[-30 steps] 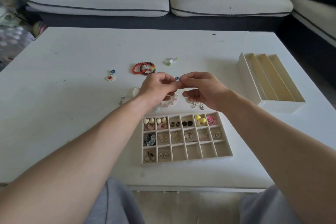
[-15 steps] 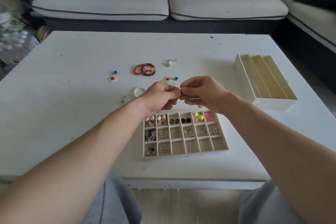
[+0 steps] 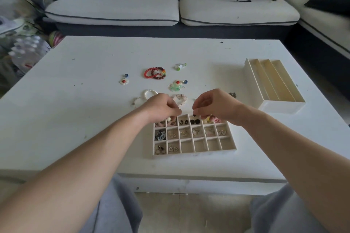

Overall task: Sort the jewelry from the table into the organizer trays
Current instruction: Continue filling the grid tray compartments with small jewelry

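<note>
1. The compartment tray (image 3: 195,152) is lying flat near the surface's front edge, with earrings sitting in its two far rows and its two near-left cells.
2. The long three-channel tray (image 3: 282,107) is lying well apart at the right.
3. Red and dark bead bracelets (image 3: 155,73) are lying overlapped beyond the compartment tray, a flower earring (image 3: 124,81) to their left.
4. A pearl bracelet (image 3: 149,92) is lying nearer.
5. A small dark piece (image 3: 193,115) is sitting in the right hand's (image 3: 216,106) grip.

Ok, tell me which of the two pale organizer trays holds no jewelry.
The long cream three-channel tray on the right; the white grid tray in front holds earrings.
</note>
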Demonstrator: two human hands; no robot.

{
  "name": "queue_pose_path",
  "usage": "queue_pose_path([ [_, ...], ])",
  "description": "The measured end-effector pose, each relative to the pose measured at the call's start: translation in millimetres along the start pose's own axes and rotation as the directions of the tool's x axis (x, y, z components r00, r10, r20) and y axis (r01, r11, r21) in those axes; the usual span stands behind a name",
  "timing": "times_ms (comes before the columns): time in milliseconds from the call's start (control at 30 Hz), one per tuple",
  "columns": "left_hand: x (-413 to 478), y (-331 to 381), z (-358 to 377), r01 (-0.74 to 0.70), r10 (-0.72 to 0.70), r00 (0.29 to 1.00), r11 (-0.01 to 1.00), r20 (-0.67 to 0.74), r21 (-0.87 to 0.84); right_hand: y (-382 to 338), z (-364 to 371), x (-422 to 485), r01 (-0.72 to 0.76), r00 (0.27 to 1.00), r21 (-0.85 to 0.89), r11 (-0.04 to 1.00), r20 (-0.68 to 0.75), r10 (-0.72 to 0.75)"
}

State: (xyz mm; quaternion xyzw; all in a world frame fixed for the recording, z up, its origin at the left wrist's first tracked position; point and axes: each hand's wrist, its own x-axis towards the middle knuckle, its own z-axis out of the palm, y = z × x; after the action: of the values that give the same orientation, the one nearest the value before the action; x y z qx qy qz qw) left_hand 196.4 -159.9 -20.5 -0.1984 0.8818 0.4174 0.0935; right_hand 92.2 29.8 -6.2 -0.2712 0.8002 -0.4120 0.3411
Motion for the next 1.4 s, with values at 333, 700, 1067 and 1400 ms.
queue_pose_path([
  [333, -31, -13, 17, -0.179, 0.122, 0.978, 0.911, 0.172, 0.372, 3, 50, -15, 0.023, 0.993, -0.444, 0.896, 0.113, 0.030],
  [700, -45, -19, 13, -0.164, 0.083, 0.976, 0.889, 0.201, 0.428, 5, 78, -9, -0.059, 0.998, -0.716, 0.695, -0.048, 0.035],
  [1067, -44, -22, 12, -0.155, 0.075, 0.978, 0.884, 0.193, 0.441, 4, 85, -15, -0.070, 0.995, -0.751, 0.657, -0.098, -0.005],
  [1400, -46, -17, 13, -0.145, 0.067, 0.979, 0.891, 0.191, 0.429, 7, 91, -18, -0.094, 0.992, -0.752, 0.653, -0.125, -0.001],
])
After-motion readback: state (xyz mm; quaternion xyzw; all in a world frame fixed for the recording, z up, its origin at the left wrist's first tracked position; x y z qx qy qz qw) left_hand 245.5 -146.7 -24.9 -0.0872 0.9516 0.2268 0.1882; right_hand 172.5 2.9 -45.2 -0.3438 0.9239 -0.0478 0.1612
